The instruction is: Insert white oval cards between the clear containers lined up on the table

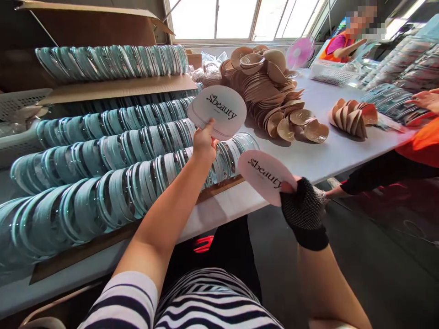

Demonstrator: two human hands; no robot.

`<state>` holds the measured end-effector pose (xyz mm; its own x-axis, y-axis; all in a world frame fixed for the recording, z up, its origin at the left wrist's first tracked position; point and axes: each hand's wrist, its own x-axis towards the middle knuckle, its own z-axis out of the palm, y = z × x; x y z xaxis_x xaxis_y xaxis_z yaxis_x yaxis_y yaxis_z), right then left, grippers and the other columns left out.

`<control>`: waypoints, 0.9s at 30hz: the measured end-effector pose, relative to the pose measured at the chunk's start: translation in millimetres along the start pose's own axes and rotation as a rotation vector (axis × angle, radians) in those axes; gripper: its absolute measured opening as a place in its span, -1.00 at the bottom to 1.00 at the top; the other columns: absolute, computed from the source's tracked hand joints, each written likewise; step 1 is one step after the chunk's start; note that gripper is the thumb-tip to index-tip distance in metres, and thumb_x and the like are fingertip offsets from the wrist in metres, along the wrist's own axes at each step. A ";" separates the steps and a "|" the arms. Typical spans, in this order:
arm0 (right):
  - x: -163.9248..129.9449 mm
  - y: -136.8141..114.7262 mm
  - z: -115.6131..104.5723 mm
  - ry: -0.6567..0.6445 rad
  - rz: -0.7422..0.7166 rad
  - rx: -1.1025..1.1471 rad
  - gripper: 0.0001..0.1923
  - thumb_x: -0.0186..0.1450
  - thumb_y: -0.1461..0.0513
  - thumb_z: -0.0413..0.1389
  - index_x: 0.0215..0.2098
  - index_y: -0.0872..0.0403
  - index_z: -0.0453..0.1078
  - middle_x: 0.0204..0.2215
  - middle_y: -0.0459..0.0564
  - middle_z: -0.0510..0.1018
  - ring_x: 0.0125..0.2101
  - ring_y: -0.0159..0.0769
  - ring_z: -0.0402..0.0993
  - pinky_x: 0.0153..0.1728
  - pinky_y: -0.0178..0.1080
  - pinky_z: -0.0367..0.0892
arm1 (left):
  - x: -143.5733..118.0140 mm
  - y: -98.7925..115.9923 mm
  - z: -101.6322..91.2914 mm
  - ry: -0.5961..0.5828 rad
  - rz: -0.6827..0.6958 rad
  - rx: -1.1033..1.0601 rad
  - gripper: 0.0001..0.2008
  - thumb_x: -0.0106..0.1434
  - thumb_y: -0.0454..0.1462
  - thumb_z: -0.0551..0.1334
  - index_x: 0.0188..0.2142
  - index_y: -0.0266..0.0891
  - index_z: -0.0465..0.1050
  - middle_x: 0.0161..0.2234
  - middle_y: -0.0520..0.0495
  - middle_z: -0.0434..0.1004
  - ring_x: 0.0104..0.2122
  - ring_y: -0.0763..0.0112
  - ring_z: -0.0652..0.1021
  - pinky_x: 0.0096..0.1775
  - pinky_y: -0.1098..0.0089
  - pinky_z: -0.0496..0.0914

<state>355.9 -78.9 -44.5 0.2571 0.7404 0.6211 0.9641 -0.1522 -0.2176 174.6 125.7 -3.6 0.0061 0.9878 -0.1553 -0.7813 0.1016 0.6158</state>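
My left hand (205,139), bare, pinches a small stack of white oval cards (222,125) printed with "beauty" lettering, held over the end of the nearest row of clear plastic containers (137,183). A single oval card (262,176) with the same print, pinkish in this light, is gripped at its right edge by my right hand (305,203). That hand wears a black dotted fingerless glove and is just beyond the table's front edge. Behind the cards lies a heap of beige, shell-like cups (264,91), some with a glossy inside.
More container rows (113,61) lie on cardboard to the left. A smaller group of beige cups (353,116) sits on the white table (291,160). A co-worker's hand (425,99) reaches in at right; another person sits behind a white basket (332,72). A pink fan (300,51) stands behind.
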 end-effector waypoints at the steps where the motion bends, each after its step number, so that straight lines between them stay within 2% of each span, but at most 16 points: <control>1: -3.3 -6.0 -3.0 -0.061 -0.057 -0.019 -0.60 0.39 0.04 -0.09 -0.17 0.10 0.49 -0.47 0.11 0.55 -0.50 -0.16 0.44 -0.45 -0.19 0.26 | 0.3 -2.4 -1.5 0.010 0.002 -0.011 -0.66 0.32 -0.40 0.23 0.07 -0.17 0.44 0.08 -0.12 0.57 0.11 0.23 0.53 0.14 0.07 0.41; 4: 0.7 -17.7 -12.2 -0.109 -0.138 -0.083 -0.60 0.41 0.09 -0.11 -0.12 0.11 0.49 -0.44 0.13 0.59 -0.48 -0.18 0.48 -0.44 -0.22 0.24 | -2.2 -7.2 -4.0 0.014 0.022 -0.031 -0.64 0.32 -0.42 0.24 0.09 -0.20 0.42 0.11 -0.15 0.54 0.14 0.21 0.51 0.16 0.05 0.39; 8: 13.4 -17.6 -18.4 -0.116 -0.072 -0.171 -0.57 0.42 0.06 -0.13 -0.10 0.13 0.47 -0.48 0.13 0.58 -0.51 -0.17 0.46 -0.50 -0.24 0.17 | -4.4 -7.5 -3.1 0.040 0.025 -0.038 -0.65 0.31 -0.44 0.24 0.08 -0.27 0.43 0.13 -0.22 0.52 0.17 0.13 0.48 0.17 0.01 0.38; 11: 24.0 -20.8 -2.1 -0.234 -0.052 -0.219 -0.58 0.41 0.08 -0.15 -0.07 0.13 0.44 -0.44 0.14 0.59 -0.49 -0.15 0.48 -0.49 -0.23 0.14 | -4.1 -7.7 -2.7 0.025 0.037 -0.047 -0.65 0.32 -0.45 0.22 0.08 -0.26 0.44 0.12 -0.20 0.53 0.19 0.15 0.46 0.19 0.04 0.37; 14: 43.4 -35.8 26.0 -0.404 -0.035 -0.262 -0.59 0.42 0.12 -0.17 0.05 0.13 0.36 -0.33 0.16 0.62 -0.39 -0.09 0.54 -0.45 -0.22 0.15 | -3.0 -9.0 -4.2 0.019 0.032 -0.034 -0.64 0.32 -0.45 0.23 0.09 -0.23 0.44 0.10 -0.16 0.55 0.18 0.18 0.47 0.20 0.07 0.37; 16: 59.3 -47.7 38.8 -0.516 -0.083 -0.284 -0.57 0.44 0.12 -0.20 0.14 0.12 0.28 -0.29 0.17 0.62 -0.32 -0.05 0.57 -0.41 -0.22 0.17 | -2.0 -9.9 -5.4 0.011 0.031 -0.030 -0.63 0.31 -0.44 0.24 0.10 -0.21 0.45 0.08 -0.13 0.56 0.17 0.21 0.48 0.19 0.10 0.38; 19: 76.5 -55.7 38.0 -0.626 -0.183 -0.270 -0.55 0.47 0.04 -0.24 0.12 0.09 0.25 -0.30 0.14 0.61 -0.31 -0.05 0.57 -0.40 -0.23 0.16 | -0.4 -11.1 -6.2 0.021 0.031 -0.033 -0.63 0.31 -0.43 0.25 0.09 -0.18 0.45 0.05 -0.10 0.59 0.15 0.24 0.50 0.18 0.13 0.40; 23: 80.7 -44.3 26.8 -0.586 -0.227 -0.252 -0.60 0.47 0.05 -0.23 0.02 0.07 0.29 -0.33 0.08 0.59 -0.37 -0.14 0.53 -0.44 -0.26 0.05 | 0.9 -12.8 -5.3 0.048 0.003 -0.031 -0.66 0.29 -0.45 0.25 0.04 -0.18 0.48 0.00 -0.07 0.62 0.13 0.27 0.52 0.18 0.14 0.40; 27: 85.3 -40.4 46.0 -0.543 -0.180 -0.148 -0.70 0.40 0.14 -0.11 -0.09 0.09 0.38 -0.30 0.11 0.60 -0.35 -0.19 0.49 -0.43 -0.25 0.03 | 0.0 -12.8 -4.3 0.028 0.009 -0.024 -0.68 0.30 -0.46 0.25 0.01 -0.18 0.50 0.02 -0.05 0.61 0.12 0.29 0.52 0.20 0.15 0.37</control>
<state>335.9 20.5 -17.4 0.0551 0.9863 0.1558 0.9985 -0.0538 -0.0125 181.9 123.9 -14.8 -0.0183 0.9850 -0.1716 -0.7962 0.0895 0.5984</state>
